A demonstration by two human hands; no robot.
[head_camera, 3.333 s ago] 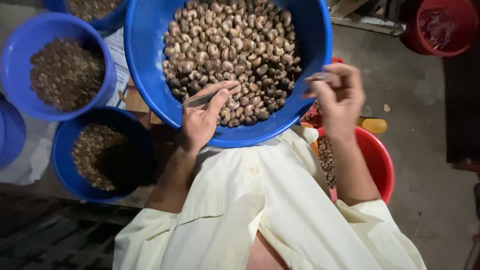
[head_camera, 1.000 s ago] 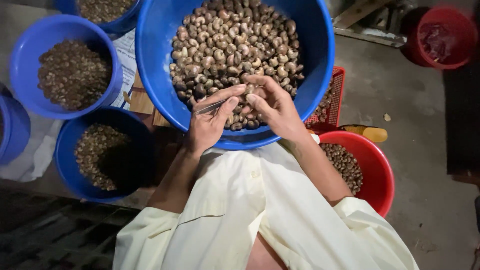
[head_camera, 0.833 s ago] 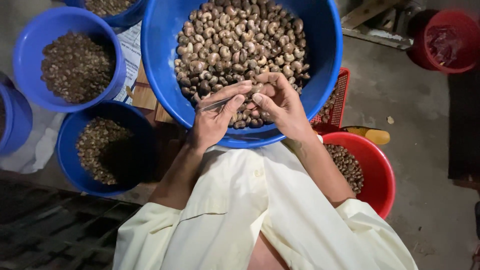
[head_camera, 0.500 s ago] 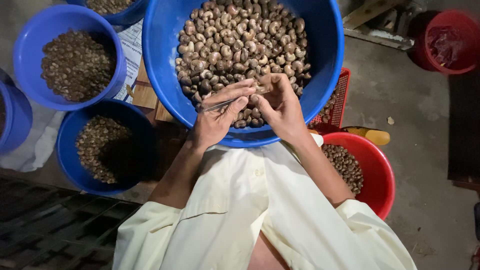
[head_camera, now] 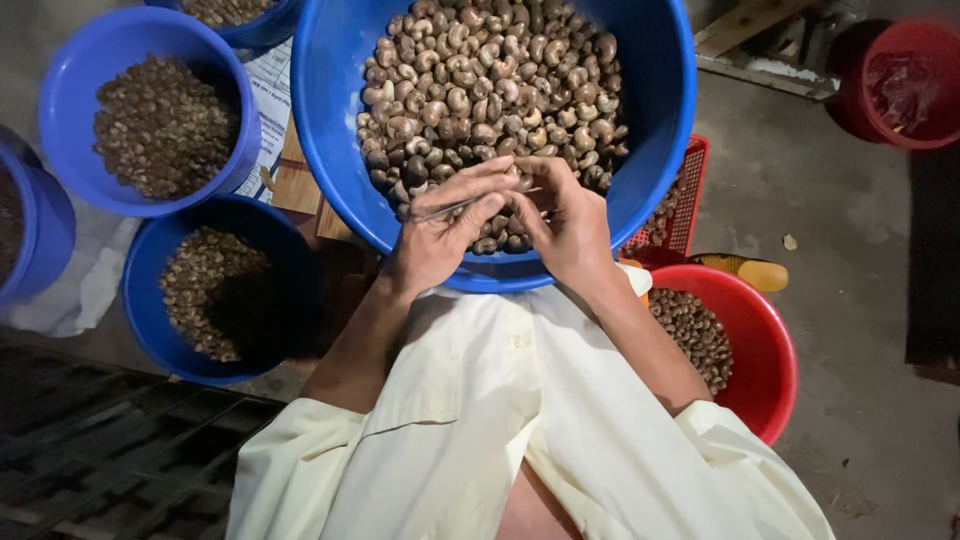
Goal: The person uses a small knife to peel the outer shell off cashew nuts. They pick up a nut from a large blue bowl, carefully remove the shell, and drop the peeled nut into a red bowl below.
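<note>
Far left edge: part of a blue bucket (head_camera: 30, 235) is seen, contents dark, not readable. Next to it a blue bowl (head_camera: 75, 85) is filled with small brown pieces; below it a second blue bowl (head_camera: 290, 290) is about half filled with similar pieces. A sheet of printed paper (head_camera: 268, 105) is wedged between the upper bowl and the big basin.

Centre: a large blue basin (head_camera: 330, 110) is loaded with cashew nuts (head_camera: 490, 90) in shell. Both hands are held together over the basin's near rim. A thin metal pick (head_camera: 455, 206) is pinched in the left hand (head_camera: 440, 235), fingers clenched round it, tip pointed at the right hand. The right hand (head_camera: 565, 225) is closed, fingertips curled on a single nut (head_camera: 522, 184); the nut is mostly hidden by the fingers, so only its edge is made out. Pick tip and nut are touching or just apart; cannot be told which.

Right: a red mesh basket (head_camera: 690, 195) is tucked behind the basin; a red bowl (head_camera: 770, 350) with nuts is set beside the right forearm. A yellow object (head_camera: 755, 272) lies just above it. Far right top: a red bucket (head_camera: 905, 85) stands well apart on the floor.
</note>
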